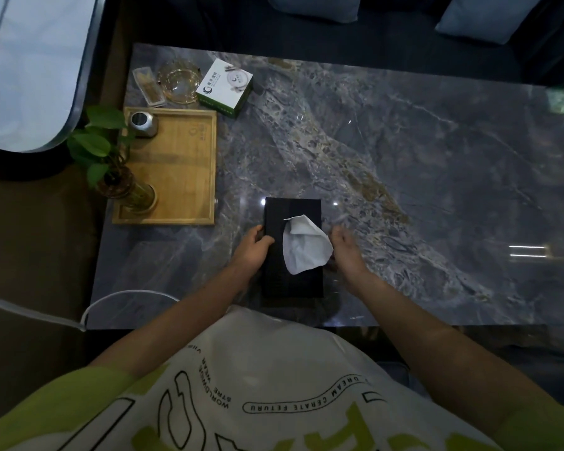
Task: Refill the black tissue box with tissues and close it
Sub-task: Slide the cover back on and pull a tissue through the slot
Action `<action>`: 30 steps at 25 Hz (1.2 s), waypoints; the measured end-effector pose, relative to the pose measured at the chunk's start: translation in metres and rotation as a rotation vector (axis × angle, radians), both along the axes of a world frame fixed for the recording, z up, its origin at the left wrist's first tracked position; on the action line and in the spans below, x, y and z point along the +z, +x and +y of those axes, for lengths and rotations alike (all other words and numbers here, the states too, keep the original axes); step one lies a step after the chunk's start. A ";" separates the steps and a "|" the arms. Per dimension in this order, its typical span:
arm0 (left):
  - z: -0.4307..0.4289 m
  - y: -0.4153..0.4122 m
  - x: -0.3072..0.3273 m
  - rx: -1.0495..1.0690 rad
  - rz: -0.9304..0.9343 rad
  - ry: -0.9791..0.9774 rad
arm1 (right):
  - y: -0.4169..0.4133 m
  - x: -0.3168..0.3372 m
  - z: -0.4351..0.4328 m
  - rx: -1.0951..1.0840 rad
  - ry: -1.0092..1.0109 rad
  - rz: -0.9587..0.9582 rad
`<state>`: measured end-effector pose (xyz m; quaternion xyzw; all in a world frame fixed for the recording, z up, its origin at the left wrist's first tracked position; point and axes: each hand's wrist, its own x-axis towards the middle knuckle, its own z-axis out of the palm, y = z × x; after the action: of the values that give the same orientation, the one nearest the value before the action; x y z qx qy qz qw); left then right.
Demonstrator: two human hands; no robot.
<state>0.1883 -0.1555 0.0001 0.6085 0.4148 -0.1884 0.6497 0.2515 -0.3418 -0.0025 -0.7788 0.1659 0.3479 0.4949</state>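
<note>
The black tissue box (275, 278) lies lengthwise on the marble table near its front edge, lid down. A white tissue (303, 247) sticks out of the top slot and droops toward me. My left hand (253, 250) grips the box's left edge, thumb on top. My right hand (345, 247) hovers at the box's right side, fingers curled and apart, close to the tissue's edge; whether it touches the tissue is unclear.
A wooden tray (183, 164) at the left holds a plant in a glass vase (124, 190) and a small metal jar (142, 123). Behind it stand a glass ashtray (178, 84) and a green-white carton (224, 87). Sofa cushions lie beyond the table (404, 157).
</note>
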 end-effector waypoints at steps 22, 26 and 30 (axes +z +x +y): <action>-0.038 -0.032 0.062 0.676 -0.033 -0.078 | 0.058 0.062 0.030 0.647 0.149 0.071; -0.035 -0.058 0.066 0.826 -0.078 -0.049 | 0.051 0.069 0.053 0.750 0.125 0.096; -0.023 -0.091 0.069 0.931 -0.078 -0.011 | 0.022 0.071 0.087 0.820 0.145 0.112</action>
<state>0.0969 -0.1789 0.0687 0.3609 0.6178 0.1441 0.6836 0.2735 -0.2547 0.0681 -0.7233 -0.1564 0.5686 0.3592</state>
